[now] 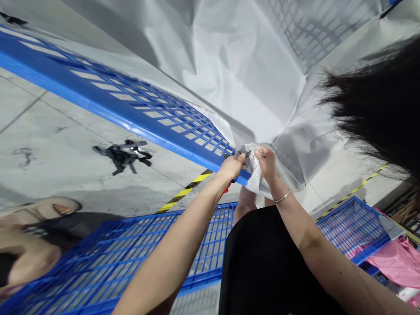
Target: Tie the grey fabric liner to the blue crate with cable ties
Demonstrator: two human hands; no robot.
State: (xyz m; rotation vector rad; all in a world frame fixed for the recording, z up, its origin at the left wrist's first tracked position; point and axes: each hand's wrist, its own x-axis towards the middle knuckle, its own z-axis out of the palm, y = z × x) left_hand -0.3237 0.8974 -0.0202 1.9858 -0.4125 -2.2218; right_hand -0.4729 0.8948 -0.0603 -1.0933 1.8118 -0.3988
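Observation:
White sheeting (243, 65) lines the inside of a blue mesh panel (173, 109) with a thick blue rim. At the rim's near corner, my left hand (233, 165) is closed around a small dark tool, whose body is mostly hidden; something red shows just below the hand. Beside it, my right hand (266, 161) pinches a gathered edge of the sheeting, with its fingers pressed together. The tool's dark tip lies between both hands, next to the bunched edge.
Blue mesh panels (131, 258) stand below, near my legs. Black straps or clips (124, 155) lie on the floor at left, near a person's sandalled foot (59, 208). Dark hair (380, 100) of another person is at upper right. Pink fabric (398, 262) hangs at lower right.

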